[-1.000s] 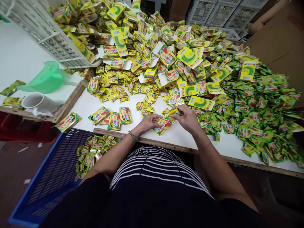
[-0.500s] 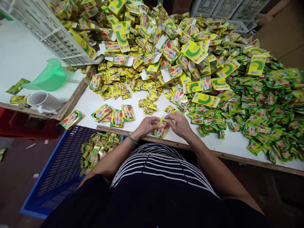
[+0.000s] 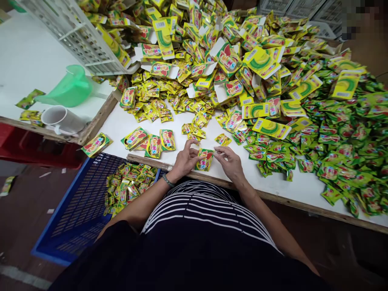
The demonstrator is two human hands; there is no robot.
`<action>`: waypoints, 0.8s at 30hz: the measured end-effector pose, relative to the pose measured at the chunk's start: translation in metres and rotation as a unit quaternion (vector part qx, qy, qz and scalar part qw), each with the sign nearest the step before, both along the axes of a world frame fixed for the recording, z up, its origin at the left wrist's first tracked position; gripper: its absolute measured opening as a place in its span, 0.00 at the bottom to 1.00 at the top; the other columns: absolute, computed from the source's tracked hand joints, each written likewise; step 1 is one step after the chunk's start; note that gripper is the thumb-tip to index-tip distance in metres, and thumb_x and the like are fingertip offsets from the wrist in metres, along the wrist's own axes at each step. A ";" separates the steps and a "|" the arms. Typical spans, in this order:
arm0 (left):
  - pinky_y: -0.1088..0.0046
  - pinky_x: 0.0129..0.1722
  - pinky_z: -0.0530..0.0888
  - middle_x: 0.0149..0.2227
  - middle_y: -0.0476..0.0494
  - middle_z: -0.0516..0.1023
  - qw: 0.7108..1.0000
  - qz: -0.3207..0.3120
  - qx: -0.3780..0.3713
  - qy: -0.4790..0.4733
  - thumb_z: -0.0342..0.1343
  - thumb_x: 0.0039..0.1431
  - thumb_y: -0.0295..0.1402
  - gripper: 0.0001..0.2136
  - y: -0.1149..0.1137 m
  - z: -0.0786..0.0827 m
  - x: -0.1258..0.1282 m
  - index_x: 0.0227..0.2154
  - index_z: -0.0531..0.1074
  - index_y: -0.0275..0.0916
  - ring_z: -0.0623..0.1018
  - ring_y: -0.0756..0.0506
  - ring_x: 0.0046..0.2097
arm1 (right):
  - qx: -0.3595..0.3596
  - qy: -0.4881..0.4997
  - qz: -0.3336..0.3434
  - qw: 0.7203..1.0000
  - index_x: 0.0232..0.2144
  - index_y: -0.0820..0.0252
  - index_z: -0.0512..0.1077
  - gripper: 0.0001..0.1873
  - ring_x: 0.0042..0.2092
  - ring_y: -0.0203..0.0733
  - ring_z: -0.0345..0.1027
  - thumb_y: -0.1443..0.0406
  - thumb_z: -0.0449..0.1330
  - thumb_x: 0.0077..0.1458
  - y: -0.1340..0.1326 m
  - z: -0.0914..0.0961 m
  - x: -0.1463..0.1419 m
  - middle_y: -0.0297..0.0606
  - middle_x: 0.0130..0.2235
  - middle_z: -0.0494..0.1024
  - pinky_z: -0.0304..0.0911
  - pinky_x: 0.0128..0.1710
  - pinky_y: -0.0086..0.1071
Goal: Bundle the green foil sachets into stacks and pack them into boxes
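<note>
one small box [image 3: 205, 161] is at the front edge of the table [image 3: 273, 184]: our left hand [image 3: 184, 160], half-curled, has hold of its left side; our right hand [image 3: 229, 162], fingertips bent close together, is by its upper right corner; we cannot tell whether it grips.

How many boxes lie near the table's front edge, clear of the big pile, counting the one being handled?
6: one box at the left hand; three boxes in a cluster to its left, plus one partly covered there; one more near the mug. Others may be hidden underneath.
</note>
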State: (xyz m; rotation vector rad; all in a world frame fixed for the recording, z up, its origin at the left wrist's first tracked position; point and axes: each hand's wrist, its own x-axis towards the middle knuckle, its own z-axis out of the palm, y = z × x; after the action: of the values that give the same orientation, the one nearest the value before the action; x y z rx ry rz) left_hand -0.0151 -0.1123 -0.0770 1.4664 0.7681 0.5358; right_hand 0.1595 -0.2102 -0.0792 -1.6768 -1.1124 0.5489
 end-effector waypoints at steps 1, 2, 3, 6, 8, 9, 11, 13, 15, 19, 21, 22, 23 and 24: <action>0.74 0.38 0.73 0.35 0.48 0.78 1.000 -0.004 0.018 0.005 0.65 0.52 0.41 0.27 -0.001 0.000 -0.001 0.50 0.60 0.43 0.79 0.48 0.36 | 0.003 0.016 -0.003 1.000 0.40 0.54 0.76 0.16 0.41 0.44 0.71 0.52 0.61 0.54 0.000 -0.002 -0.002 0.41 0.43 0.78 0.67 0.40 0.40; 0.74 0.38 0.73 0.36 0.48 0.79 0.999 -0.011 0.036 0.011 0.64 0.53 0.41 0.25 -0.001 0.001 -0.001 0.50 0.61 0.42 0.80 0.48 0.37 | 0.010 0.020 -0.007 1.000 0.40 0.54 0.77 0.16 0.40 0.43 0.71 0.52 0.61 0.54 0.000 -0.004 -0.003 0.41 0.43 0.78 0.67 0.40 0.40; 0.74 0.38 0.73 0.36 0.47 0.79 0.998 -0.020 0.054 0.017 0.63 0.54 0.41 0.23 -0.001 0.001 -0.001 0.50 0.63 0.42 0.79 0.48 0.37 | 0.016 0.015 -0.007 1.000 0.38 0.54 0.77 0.15 0.41 0.43 0.71 0.52 0.61 0.54 0.001 -0.005 -0.004 0.41 0.42 0.78 0.67 0.41 0.40; 0.75 0.36 0.72 0.35 0.47 0.80 0.995 -0.057 0.080 0.029 0.61 0.56 0.41 0.18 0.000 0.000 -0.001 0.46 0.66 0.40 0.78 0.48 0.35 | -0.011 -0.003 0.046 0.999 0.31 0.55 0.77 0.16 0.38 0.43 0.71 0.51 0.60 0.55 0.003 -0.004 -0.003 0.39 0.35 0.77 0.67 0.40 0.39; 0.76 0.34 0.70 0.32 0.48 0.79 0.995 -0.068 0.073 0.027 0.61 0.55 0.42 0.17 0.002 -0.001 0.000 0.43 0.67 0.40 0.77 0.49 0.33 | -0.042 0.005 0.070 0.997 0.31 0.57 0.76 0.17 0.34 0.42 0.70 0.50 0.60 0.54 0.005 -0.003 0.001 0.37 0.31 0.77 0.67 0.38 0.38; 0.76 0.33 0.70 0.31 0.49 0.78 0.995 -0.070 0.064 0.022 0.61 0.54 0.42 0.17 0.002 -0.001 0.000 0.42 0.67 0.39 0.76 0.50 0.32 | -0.051 0.012 0.068 0.996 0.35 0.57 0.76 0.18 0.33 0.41 0.70 0.49 0.61 0.53 0.006 -0.002 0.003 0.36 0.31 0.77 0.68 0.37 0.38; 0.76 0.32 0.69 0.30 0.50 0.77 0.997 -0.069 0.044 0.009 0.62 0.53 0.41 0.17 0.003 -0.002 0.001 0.41 0.67 0.39 0.75 0.50 0.31 | -0.051 0.013 0.052 0.997 0.44 0.57 0.74 0.23 0.34 0.41 0.71 0.50 0.63 0.51 0.008 0.001 0.006 0.37 0.34 0.79 0.69 0.38 0.38; 0.77 0.31 0.68 0.29 0.51 0.76 0.998 -0.062 0.013 -0.003 0.63 0.52 0.41 0.19 0.003 -0.003 0.001 0.42 0.65 0.40 0.74 0.51 0.29 | -0.039 -0.013 0.058 0.997 0.46 0.56 0.75 0.23 0.37 0.43 0.73 0.51 0.64 0.51 0.010 0.006 0.008 0.39 0.38 0.81 0.69 0.42 0.39; 0.78 0.30 0.67 0.29 0.53 0.75 0.998 -0.050 -0.026 -0.015 0.65 0.50 0.41 0.22 0.002 -0.002 0.001 0.43 0.61 0.41 0.74 0.52 0.28 | -0.031 -0.036 0.090 0.995 0.38 0.55 0.78 0.15 0.41 0.44 0.75 0.53 0.62 0.54 0.011 0.010 0.008 0.39 0.39 0.82 0.68 0.45 0.40; 0.78 0.31 0.67 0.28 0.54 0.75 0.997 -0.042 -0.064 -0.027 0.66 0.49 0.42 0.25 0.001 -0.002 0.003 0.42 0.58 0.42 0.74 0.52 0.28 | -0.046 -0.056 0.118 0.990 0.31 0.54 0.79 0.12 0.37 0.43 0.75 0.55 0.61 0.55 0.014 0.017 0.007 0.37 0.34 0.83 0.68 0.41 0.38; 0.77 0.31 0.67 0.28 0.54 0.75 0.997 -0.042 -0.065 -0.028 0.66 0.48 0.43 0.25 0.001 -0.002 0.003 0.42 0.58 0.42 0.74 0.52 0.29 | -0.059 -0.087 0.106 0.989 0.31 0.55 0.80 0.10 0.35 0.42 0.74 0.56 0.63 0.53 0.017 0.019 0.007 0.37 0.32 0.83 0.68 0.40 0.37; 0.77 0.31 0.67 0.28 0.54 0.75 0.997 -0.042 -0.065 -0.029 0.66 0.48 0.43 0.25 0.001 -0.002 0.003 0.43 0.58 0.42 0.74 0.52 0.29 | -0.068 -0.094 0.099 0.988 0.31 0.55 0.80 0.09 0.34 0.42 0.74 0.57 0.64 0.52 0.019 0.019 0.008 0.37 0.32 0.83 0.67 0.39 0.37; 0.77 0.31 0.68 0.28 0.54 0.75 0.996 -0.045 -0.066 -0.031 0.66 0.48 0.43 0.26 0.001 -0.003 0.003 0.43 0.58 0.42 0.75 0.51 0.29 | -0.080 -0.091 0.094 0.988 0.31 0.55 0.81 0.09 0.34 0.42 0.74 0.58 0.64 0.52 0.021 0.020 0.009 0.37 0.33 0.83 0.67 0.39 0.36; 0.77 0.31 0.68 0.28 0.54 0.75 0.996 -0.049 -0.067 -0.034 0.66 0.48 0.43 0.26 0.001 -0.003 0.003 0.43 0.58 0.42 0.75 0.51 0.29 | -0.097 -0.078 0.094 0.988 0.31 0.55 0.81 0.09 0.34 0.41 0.74 0.59 0.64 0.52 0.024 0.021 0.012 0.37 0.33 0.83 0.67 0.37 0.35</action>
State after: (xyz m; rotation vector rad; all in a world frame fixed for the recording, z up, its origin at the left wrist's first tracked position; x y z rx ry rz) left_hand -0.0121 -0.1108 -0.0800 1.3470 0.6620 0.4476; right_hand 0.1710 -0.1863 -0.0580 -1.8175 -1.3767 0.6732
